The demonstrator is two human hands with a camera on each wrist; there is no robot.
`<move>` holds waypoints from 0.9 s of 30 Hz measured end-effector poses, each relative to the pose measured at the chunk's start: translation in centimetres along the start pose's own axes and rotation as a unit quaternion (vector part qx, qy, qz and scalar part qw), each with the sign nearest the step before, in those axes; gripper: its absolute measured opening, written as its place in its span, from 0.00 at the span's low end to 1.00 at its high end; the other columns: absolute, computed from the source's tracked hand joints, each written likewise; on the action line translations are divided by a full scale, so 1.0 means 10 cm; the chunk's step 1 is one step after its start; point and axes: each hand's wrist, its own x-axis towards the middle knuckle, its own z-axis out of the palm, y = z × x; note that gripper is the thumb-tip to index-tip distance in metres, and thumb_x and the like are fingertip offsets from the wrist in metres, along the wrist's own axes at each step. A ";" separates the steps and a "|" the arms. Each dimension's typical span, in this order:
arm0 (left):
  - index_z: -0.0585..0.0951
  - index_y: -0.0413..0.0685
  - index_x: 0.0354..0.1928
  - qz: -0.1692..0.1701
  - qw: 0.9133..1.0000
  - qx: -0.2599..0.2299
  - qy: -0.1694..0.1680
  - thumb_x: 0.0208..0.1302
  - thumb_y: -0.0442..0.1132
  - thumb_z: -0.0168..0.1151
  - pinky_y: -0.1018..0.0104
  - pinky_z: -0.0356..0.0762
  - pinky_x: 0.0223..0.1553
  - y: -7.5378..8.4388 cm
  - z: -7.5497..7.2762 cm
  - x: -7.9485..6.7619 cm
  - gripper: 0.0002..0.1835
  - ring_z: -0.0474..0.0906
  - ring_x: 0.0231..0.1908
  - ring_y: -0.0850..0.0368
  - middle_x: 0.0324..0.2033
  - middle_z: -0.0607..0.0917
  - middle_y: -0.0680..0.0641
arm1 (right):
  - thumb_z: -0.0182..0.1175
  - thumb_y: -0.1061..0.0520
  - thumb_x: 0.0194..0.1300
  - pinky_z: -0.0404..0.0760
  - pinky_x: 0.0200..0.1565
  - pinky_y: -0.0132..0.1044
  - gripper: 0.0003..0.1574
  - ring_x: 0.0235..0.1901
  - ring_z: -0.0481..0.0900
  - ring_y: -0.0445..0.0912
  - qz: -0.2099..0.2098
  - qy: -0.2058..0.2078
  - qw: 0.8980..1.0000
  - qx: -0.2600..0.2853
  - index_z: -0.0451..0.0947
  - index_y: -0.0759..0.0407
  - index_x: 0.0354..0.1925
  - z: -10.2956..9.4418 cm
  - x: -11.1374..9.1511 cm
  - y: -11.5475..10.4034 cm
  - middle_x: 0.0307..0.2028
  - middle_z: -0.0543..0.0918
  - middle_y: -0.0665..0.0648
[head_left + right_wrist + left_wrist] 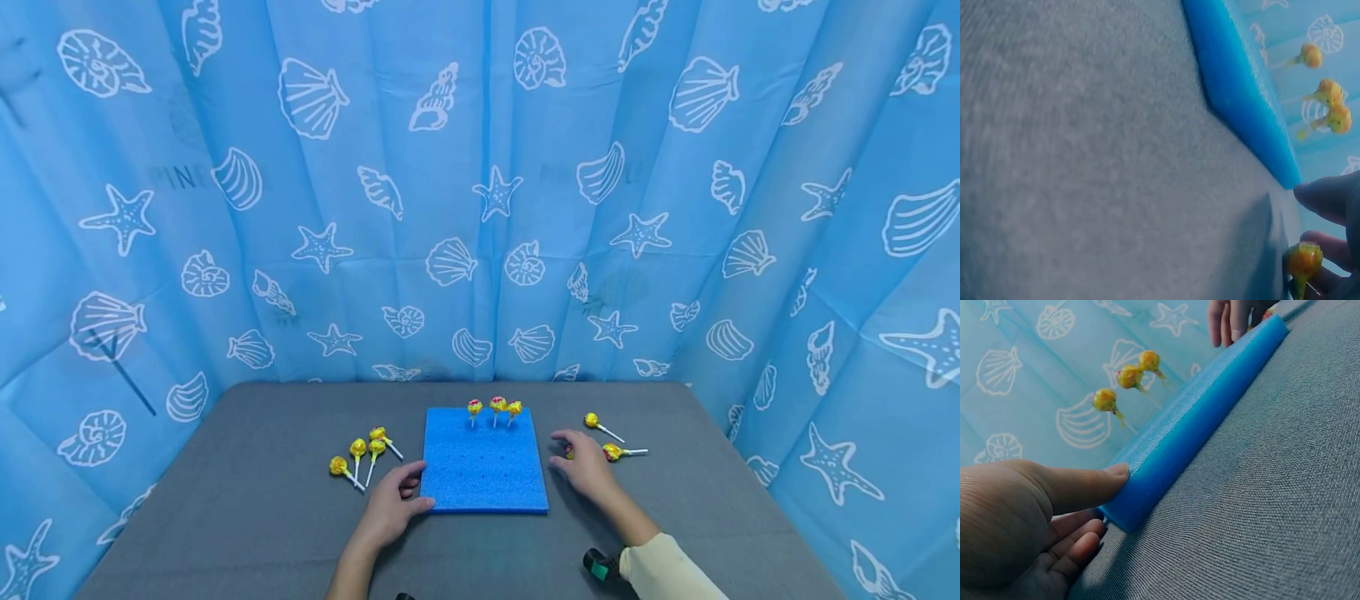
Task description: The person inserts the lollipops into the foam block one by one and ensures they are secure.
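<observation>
A blue foam board (483, 483) dotted with small holes lies on the table, with three yellow-wrapped lollipops (498, 403) standing upright along its back. My left hand (390, 504) holds the board at its front left corner; the thumb (1094, 487) lies over the edge while the other fingers bend in beside it. Right of the board, my right hand (587, 467) reaches down over another lollipop (1304, 259). Its thumb and fingers are spread apart, with that candy close to the fingers. The hand covers most of this lollipop in the head view.
Several loose lollipops (358, 448) lie left of the board. On the right, one lollipop (592, 420) lies farther back and another (612, 452) just beyond my right hand. The grey cloth-covered table (262, 500) meets a blue shell-patterned curtain (495, 275) behind and at the sides.
</observation>
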 end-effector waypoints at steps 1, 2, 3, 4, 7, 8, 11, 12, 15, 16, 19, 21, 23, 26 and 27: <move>0.74 0.42 0.63 0.000 1.000 0.000 -0.001 0.56 0.40 0.72 0.47 0.74 0.52 0.00 0.00 0.00 0.32 0.75 0.51 0.46 0.54 0.77 0.42 | 0.70 0.63 0.57 0.73 0.52 0.56 0.21 0.49 0.77 0.57 -0.001 0.001 1.000 0.000 0.80 0.61 0.50 0.00 0.00 0.01 0.48 0.82 0.60; 0.74 0.43 0.63 -0.001 1.000 -0.001 -0.001 0.56 0.40 0.72 0.47 0.74 0.52 0.00 0.00 0.00 0.32 0.75 0.51 0.46 0.54 0.77 0.42 | 0.70 0.64 0.57 0.73 0.51 0.56 0.21 0.48 0.77 0.57 -0.001 0.001 1.000 0.001 0.80 0.61 0.50 -0.01 0.00 0.01 0.48 0.82 0.60; 0.74 0.43 0.63 -0.003 1.000 -0.002 -0.002 0.56 0.40 0.72 0.47 0.73 0.53 0.00 0.00 0.00 0.32 0.75 0.51 0.47 0.54 0.77 0.42 | 0.70 0.65 0.56 0.74 0.51 0.56 0.21 0.48 0.78 0.56 -0.003 0.001 1.000 -0.001 0.80 0.61 0.49 -0.01 0.00 0.02 0.47 0.82 0.60; 0.74 0.43 0.64 -0.003 1.000 -0.002 -0.002 0.56 0.40 0.72 0.47 0.74 0.52 0.00 0.00 -0.01 0.32 0.75 0.51 0.46 0.54 0.77 0.42 | 0.70 0.65 0.57 0.74 0.51 0.56 0.20 0.47 0.78 0.56 0.000 0.000 1.000 0.000 0.80 0.61 0.49 -0.01 0.00 0.03 0.47 0.82 0.59; 0.74 0.43 0.64 0.000 1.000 0.000 -0.003 0.56 0.40 0.73 0.47 0.74 0.52 -0.01 0.01 -0.01 0.33 0.75 0.51 0.46 0.54 0.77 0.42 | 0.69 0.67 0.57 0.75 0.50 0.54 0.20 0.46 0.78 0.54 0.005 0.000 1.000 -0.002 0.81 0.60 0.49 -0.02 0.00 0.03 0.46 0.82 0.58; 0.74 0.43 0.64 0.001 1.000 0.001 -0.003 0.56 0.40 0.73 0.47 0.74 0.52 -0.01 0.01 0.00 0.33 0.75 0.51 0.46 0.54 0.77 0.42 | 0.68 0.68 0.57 0.75 0.49 0.54 0.20 0.45 0.78 0.53 0.006 0.000 1.000 -0.003 0.81 0.60 0.49 -0.03 0.01 0.04 0.46 0.82 0.58; 0.74 0.43 0.64 0.003 1.000 0.001 -0.003 0.56 0.40 0.73 0.47 0.74 0.52 -0.02 0.01 0.00 0.33 0.75 0.51 0.46 0.54 0.77 0.42 | 0.67 0.70 0.57 0.76 0.47 0.52 0.19 0.43 0.78 0.51 0.014 0.003 1.000 0.001 0.81 0.60 0.48 -0.04 0.00 0.04 0.44 0.83 0.57; 0.74 0.43 0.64 0.003 1.000 0.001 -0.003 0.56 0.40 0.73 0.47 0.74 0.52 -0.02 0.01 -0.01 0.33 0.75 0.51 0.46 0.54 0.77 0.42 | 0.66 0.70 0.57 0.76 0.47 0.52 0.19 0.43 0.78 0.51 0.016 0.004 1.000 0.000 0.81 0.60 0.47 -0.04 0.00 0.04 0.44 0.83 0.56; 0.74 0.43 0.64 0.004 1.000 0.003 -0.002 0.56 0.41 0.73 0.47 0.74 0.52 -0.02 0.01 -0.01 0.33 0.75 0.51 0.46 0.55 0.77 0.41 | 0.65 0.71 0.58 0.77 0.47 0.52 0.17 0.43 0.78 0.52 0.016 0.008 1.000 0.003 0.82 0.60 0.46 -0.05 0.00 0.05 0.43 0.83 0.57; 0.74 0.43 0.64 0.003 1.000 0.004 -0.001 0.56 0.41 0.73 0.47 0.74 0.52 -0.02 0.01 -0.01 0.33 0.75 0.51 0.46 0.54 0.77 0.42 | 0.65 0.71 0.58 0.77 0.48 0.52 0.17 0.44 0.78 0.52 0.017 0.008 1.000 0.004 0.82 0.60 0.46 -0.05 0.00 0.05 0.43 0.83 0.57; 0.74 0.43 0.63 0.002 1.000 0.008 0.002 0.56 0.41 0.73 0.47 0.74 0.52 -0.02 0.01 -0.01 0.33 0.75 0.51 0.46 0.54 0.77 0.42 | 0.65 0.70 0.59 0.76 0.49 0.53 0.15 0.46 0.79 0.54 0.013 0.011 1.000 0.004 0.82 0.61 0.45 -0.05 -0.01 0.06 0.44 0.83 0.58; 0.74 0.43 0.63 -0.001 1.000 0.008 0.003 0.56 0.41 0.73 0.47 0.74 0.52 -0.01 0.01 -0.01 0.33 0.75 0.51 0.46 0.54 0.77 0.42 | 0.65 0.69 0.59 0.77 0.49 0.53 0.14 0.46 0.79 0.54 0.012 0.014 1.000 0.006 0.82 0.61 0.45 -0.04 -0.01 0.07 0.44 0.83 0.58; 0.74 0.43 0.63 -0.003 1.000 0.008 0.003 0.56 0.41 0.73 0.47 0.74 0.52 -0.01 0.01 -0.01 0.33 0.75 0.51 0.46 0.54 0.77 0.42 | 0.66 0.69 0.59 0.77 0.49 0.53 0.14 0.45 0.79 0.54 0.010 0.020 1.000 0.006 0.83 0.62 0.44 -0.04 -0.01 0.07 0.43 0.83 0.58; 0.74 0.43 0.63 -0.003 1.000 0.008 0.003 0.56 0.40 0.73 0.47 0.74 0.52 0.00 0.01 -0.01 0.33 0.75 0.51 0.46 0.53 0.77 0.42 | 0.67 0.68 0.57 0.77 0.48 0.53 0.12 0.44 0.80 0.55 -0.001 0.037 0.999 0.006 0.83 0.63 0.42 -0.04 -0.02 0.07 0.41 0.83 0.59; 0.74 0.43 0.63 -0.003 1.000 0.008 0.003 0.56 0.40 0.73 0.47 0.74 0.52 0.00 0.01 -0.01 0.33 0.75 0.50 0.46 0.53 0.77 0.42 | 0.67 0.68 0.57 0.77 0.48 0.53 0.12 0.44 0.80 0.55 -0.005 0.043 0.999 0.006 0.83 0.64 0.41 -0.04 -0.02 0.07 0.41 0.83 0.59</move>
